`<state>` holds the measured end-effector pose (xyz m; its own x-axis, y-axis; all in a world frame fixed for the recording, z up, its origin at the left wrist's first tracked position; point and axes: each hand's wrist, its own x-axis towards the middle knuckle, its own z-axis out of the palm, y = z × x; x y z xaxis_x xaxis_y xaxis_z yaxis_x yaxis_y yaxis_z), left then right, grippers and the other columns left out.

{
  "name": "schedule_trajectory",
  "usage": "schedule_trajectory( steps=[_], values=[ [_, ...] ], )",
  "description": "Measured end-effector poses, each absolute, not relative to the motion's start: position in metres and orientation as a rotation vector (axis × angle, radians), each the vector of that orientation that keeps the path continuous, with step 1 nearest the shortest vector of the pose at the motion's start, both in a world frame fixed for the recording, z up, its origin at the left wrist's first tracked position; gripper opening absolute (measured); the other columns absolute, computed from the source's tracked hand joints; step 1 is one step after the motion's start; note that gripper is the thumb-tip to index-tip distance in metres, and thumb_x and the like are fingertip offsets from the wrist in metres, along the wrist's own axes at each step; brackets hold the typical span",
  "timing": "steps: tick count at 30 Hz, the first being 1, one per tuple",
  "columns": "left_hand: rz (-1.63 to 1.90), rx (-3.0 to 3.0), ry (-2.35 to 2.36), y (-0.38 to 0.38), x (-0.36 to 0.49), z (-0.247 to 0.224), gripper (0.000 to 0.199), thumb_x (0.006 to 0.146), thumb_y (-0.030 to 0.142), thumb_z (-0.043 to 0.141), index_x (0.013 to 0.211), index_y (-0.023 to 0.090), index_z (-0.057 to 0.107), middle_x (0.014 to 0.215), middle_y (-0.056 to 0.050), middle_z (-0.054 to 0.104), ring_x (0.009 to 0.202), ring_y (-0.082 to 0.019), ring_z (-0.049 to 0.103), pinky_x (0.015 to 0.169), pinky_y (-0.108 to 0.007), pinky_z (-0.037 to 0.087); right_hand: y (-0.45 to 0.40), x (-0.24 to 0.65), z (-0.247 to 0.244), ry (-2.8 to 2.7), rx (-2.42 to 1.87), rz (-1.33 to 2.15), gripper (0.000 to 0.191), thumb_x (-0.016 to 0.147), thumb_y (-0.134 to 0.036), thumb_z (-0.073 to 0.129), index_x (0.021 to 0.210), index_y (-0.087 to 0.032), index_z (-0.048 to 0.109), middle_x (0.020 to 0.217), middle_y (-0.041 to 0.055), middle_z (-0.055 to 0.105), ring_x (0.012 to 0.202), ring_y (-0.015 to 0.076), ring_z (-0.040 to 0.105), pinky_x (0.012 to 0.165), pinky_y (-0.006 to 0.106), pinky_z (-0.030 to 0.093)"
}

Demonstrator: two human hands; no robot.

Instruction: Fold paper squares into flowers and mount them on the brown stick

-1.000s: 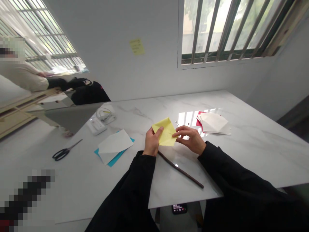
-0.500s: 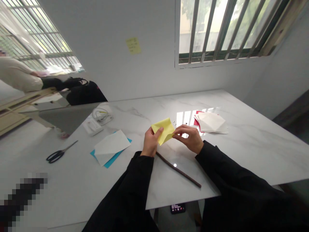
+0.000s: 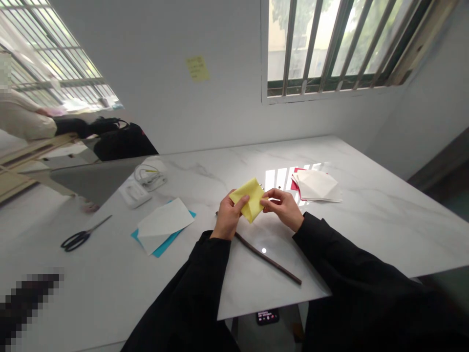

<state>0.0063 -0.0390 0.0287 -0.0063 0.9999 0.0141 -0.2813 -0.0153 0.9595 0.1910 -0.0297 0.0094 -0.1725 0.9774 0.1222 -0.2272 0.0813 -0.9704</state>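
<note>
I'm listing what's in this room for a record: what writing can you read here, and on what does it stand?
Nothing can be read. The yellow sticky note on the wall bears handwritten lines, too small and blurred to read. The lit phone screen below the table shows marks, also too small to read.

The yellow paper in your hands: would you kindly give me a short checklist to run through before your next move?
1. Left hand and right hand both holding the yellow paper: ok.
2. Folds in the paper crisp: cannot tell, the fingers cover part of it.
3. Dark stick clear of the hands: not ok, it passes under the left hand.
4. Scissors apart from the hands: ok.
5. White sheet on blue paper apart from the yellow paper: ok.
</note>
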Motion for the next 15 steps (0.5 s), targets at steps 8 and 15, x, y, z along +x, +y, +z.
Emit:
schedule_trajectory(
  steps=[8, 15],
  values=[
    [1.307, 1.001, 1.009, -0.0425, 0.0079, 0.0353, 0.05, 0.068, 0.042, 0.093, 0.101, 0.019, 0.064, 0.092, -0.002, 0.072, 0.087, -0.021, 0.072, 0.076, -0.028, 0.057, -0.0284, 0.1903, 0.011, -1.141, -0.901, 1.375, 0.054, 0.068, -0.059, 0.094, 0.088, -0.02, 0.063, 0.084, 0.0003, 0.069, 0.069, 0.0147, 0.068, 0.065, 0.033, 0.064],
    [1.248, 1.01, 1.022, -0.0408, 0.0059, 0.0329, 0.051, 0.065, 0.04, 0.096, 0.103, 0.018, 0.069, 0.097, -0.004, 0.074, 0.086, -0.02, 0.071, 0.077, -0.029, 0.059, -0.0216, 0.1934, 0.007, -1.1, -0.906, 1.328, 0.064, 0.069, -0.049, 0.094, 0.119, -0.022, 0.065, 0.082, -0.0017, 0.07, 0.072, 0.0151, 0.067, 0.064, 0.03, 0.059]
  ],
)
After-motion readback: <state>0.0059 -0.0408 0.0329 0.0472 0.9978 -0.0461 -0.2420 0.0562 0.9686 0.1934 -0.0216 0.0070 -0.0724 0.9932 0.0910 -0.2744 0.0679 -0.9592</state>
